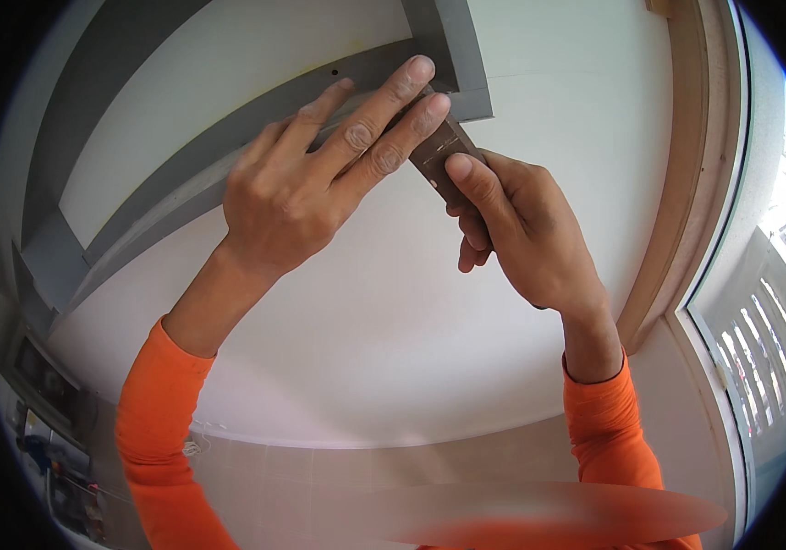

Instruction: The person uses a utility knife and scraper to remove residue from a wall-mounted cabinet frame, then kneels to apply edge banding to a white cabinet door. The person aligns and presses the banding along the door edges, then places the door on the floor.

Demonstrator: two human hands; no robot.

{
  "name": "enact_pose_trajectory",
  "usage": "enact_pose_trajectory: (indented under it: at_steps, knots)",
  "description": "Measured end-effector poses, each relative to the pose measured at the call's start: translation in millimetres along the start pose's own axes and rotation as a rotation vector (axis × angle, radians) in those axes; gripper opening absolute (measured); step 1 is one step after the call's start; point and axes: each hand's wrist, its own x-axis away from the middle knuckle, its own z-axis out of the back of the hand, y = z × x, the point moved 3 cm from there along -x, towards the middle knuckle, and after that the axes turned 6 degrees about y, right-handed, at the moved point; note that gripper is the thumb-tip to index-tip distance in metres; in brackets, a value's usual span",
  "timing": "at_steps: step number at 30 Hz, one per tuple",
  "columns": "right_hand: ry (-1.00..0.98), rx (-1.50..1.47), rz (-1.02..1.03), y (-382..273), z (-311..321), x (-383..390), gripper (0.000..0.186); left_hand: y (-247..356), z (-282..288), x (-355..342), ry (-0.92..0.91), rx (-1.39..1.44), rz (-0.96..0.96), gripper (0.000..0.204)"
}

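Observation:
My right hand (pixel 535 215) grips a flat, dark brown block (pixel 446 158), thumb on its face and fingers curled round behind it. The block slants up to the left, and its upper end is close to a corner of a grey frame (pixel 455 55) on the white wall. My left hand (pixel 296 183) is open with fingers stretched out. Its index and middle fingertips lie over the upper end of the block, while the other fingers spread toward the grey band. Pale dust marks the left fingers. What kind of tool the block is, I cannot tell.
A brown wooden frame (pixel 686 174) runs along the right side, beside a window with a slatted white railing (pixel 759 339) outside. Tiled floor (pixel 319 481) lies below the white wall (pixel 365 357). Dark items (pixel 54 440) stand at the lower left.

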Motion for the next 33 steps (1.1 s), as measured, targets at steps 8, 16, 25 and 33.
enact_pose_trajectory:
  at_steps: [8, 16, 25, 33]
  knots:
    - [0.412, 0.647, 0.255, -3.7, -17.6, 15.3, 0.053, -0.7, -2.0, -2.2, 0.056, -0.019, -0.056, 0.048]
    - [0.462, 0.951, 0.308, 5.5, -29.3, 6.7, 0.059, -3.3, -7.1, -1.7, 0.093, -0.011, -0.089, 0.051]
    - [0.423, 1.005, 0.382, 0.0, -21.8, 2.2, 0.06, -4.5, -7.4, 1.1, 0.106, -0.04, -0.084, 0.05]
    - [0.394, 1.03, 0.418, -4.4, -19.2, -2.2, 0.058, -7.6, -8.0, 2.4, 0.116, -0.047, -0.088, 0.05]
